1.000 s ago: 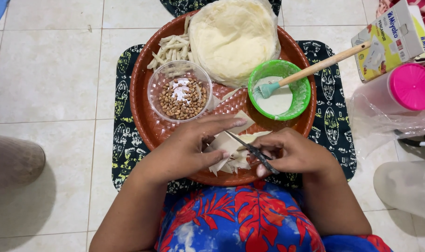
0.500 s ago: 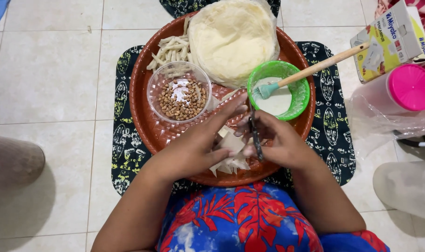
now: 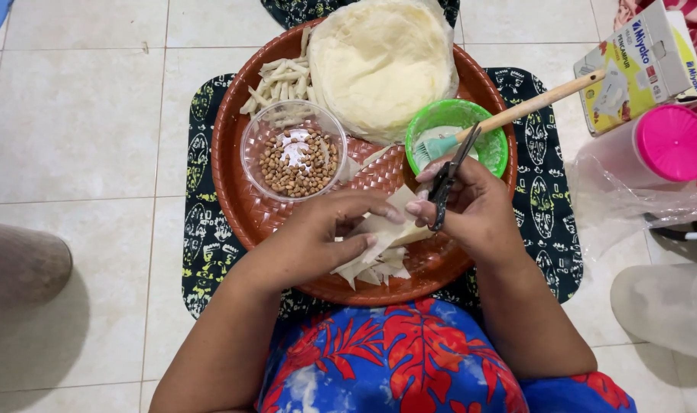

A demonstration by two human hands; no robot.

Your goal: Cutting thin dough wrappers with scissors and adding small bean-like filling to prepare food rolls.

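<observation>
On the near edge of the round brown woven tray (image 3: 241, 191), the left hand (image 3: 318, 237) pinches a pale sheet of thin pastry wrapper (image 3: 386, 229) between thumb and fingers, holding it just above a small heap of cut wrapper pieces (image 3: 371, 269). The right hand (image 3: 471, 206) is closed around a pair of small dark scissors (image 3: 446, 180), blades pointing away toward the far edge of the tray, right beside the sheet; whether the blades are touching the wrapper cannot be told.

At the tray's far edge lies a stack of whole round wrappers (image 3: 379, 57) in clear plastic, apparently still thick. To its left sits a row of finished thin rolls (image 3: 276, 80), and in front of them a clear bowl of peanuts (image 3: 293, 162). At the right edge stands a green bowl (image 3: 490, 153) holding white paste and a brush with a wooden handle (image 3: 532, 103) that juts out over the rim.

Judging by this, the work looks partly done: some rolls are made and a few pieces are cut, but most of the stack and most of the peanuts remain.

The tray rests on a dark patterned mat (image 3: 207, 252) on a tiled floor. Off the right edge are a cardboard carton (image 3: 643, 65) and a container with a pink lid (image 3: 673, 141).
</observation>
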